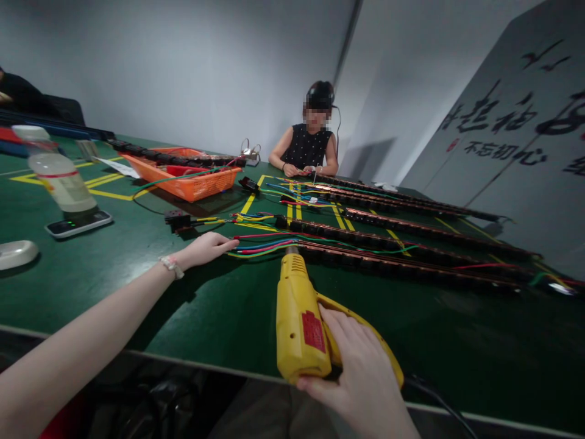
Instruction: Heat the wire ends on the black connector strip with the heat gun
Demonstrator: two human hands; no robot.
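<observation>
My right hand (361, 372) is wrapped round the grip of a yellow heat gun (299, 311), whose nozzle points at the near end of a long black strip (393, 265). My left hand (208, 249) reaches forward with fingers stretched flat on the green table (214, 317), its fingertips touching a bundle of red, blue, green and yellow wires (262, 247) that runs from the strip ends. A pale bracelet sits on the left wrist.
Several more long black strips (411, 210) lie across the table. An orange basket (192, 177) stands further back on the left, with a plastic bottle (59, 174), a phone (78, 224) and a white object (16, 253) at the left. Another person (308, 143) sits at the far end.
</observation>
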